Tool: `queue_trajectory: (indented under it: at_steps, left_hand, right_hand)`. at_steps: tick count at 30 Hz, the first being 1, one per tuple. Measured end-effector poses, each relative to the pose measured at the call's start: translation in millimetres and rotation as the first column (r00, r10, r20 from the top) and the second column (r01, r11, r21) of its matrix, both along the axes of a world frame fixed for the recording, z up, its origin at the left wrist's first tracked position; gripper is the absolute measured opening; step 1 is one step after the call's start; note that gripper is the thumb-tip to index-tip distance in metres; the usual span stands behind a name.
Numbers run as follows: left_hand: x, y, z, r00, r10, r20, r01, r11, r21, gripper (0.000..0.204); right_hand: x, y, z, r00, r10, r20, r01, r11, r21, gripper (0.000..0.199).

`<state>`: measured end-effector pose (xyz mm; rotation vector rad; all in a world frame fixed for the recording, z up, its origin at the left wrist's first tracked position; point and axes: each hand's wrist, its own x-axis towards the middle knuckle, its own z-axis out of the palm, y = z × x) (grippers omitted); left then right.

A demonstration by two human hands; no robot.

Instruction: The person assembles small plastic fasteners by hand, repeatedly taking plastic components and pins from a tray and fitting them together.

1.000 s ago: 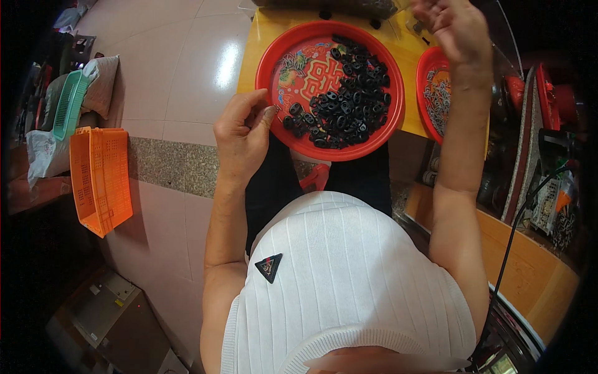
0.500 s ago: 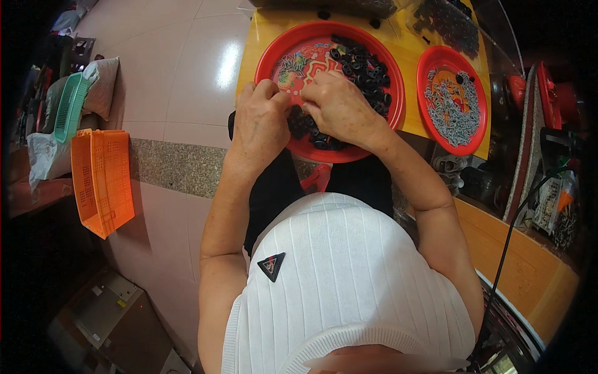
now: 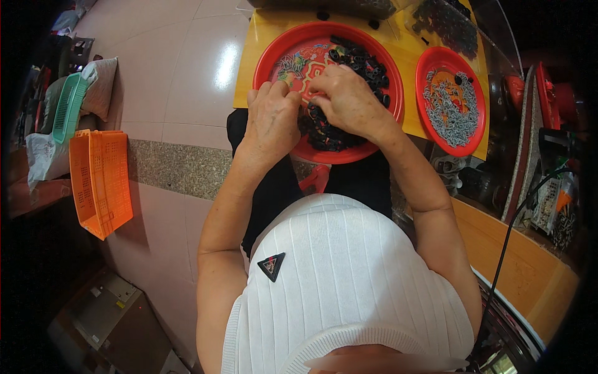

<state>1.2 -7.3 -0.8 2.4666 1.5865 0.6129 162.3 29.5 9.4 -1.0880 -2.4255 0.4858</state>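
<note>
Both hands are over a large round red tray with a printed bottom. My left hand is at its near left part, fingers curled down and thumb side toward the other hand. My right hand is just right of it, thumb and fingers drawn together in a pinch. Anything between the fingers of either hand is too hidden to name. Small black tubular parts fill the tray's right and near side. A small heap of silvery screws lies at its far left.
A smaller red tray of silvery screws stands at the right on the yellow table. Behind it is a clear bin of dark parts. An orange crate and a green basket are at the left.
My left hand has shifted slightly right and nearer. My right hand has moved a little right and away from me, opening a gap from the left.
</note>
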Motion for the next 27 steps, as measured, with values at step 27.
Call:
queue_trajectory:
  at_steps: [27]
  left_hand:
    - [10, 12, 1, 0.959, -0.241, -0.149, 0.249, 0.968, 0.034, 0.026]
  right_hand:
    - [-1, 5, -13, 0.995, -0.088, -0.043, 0.085, 0.995, -0.059, 0.009]
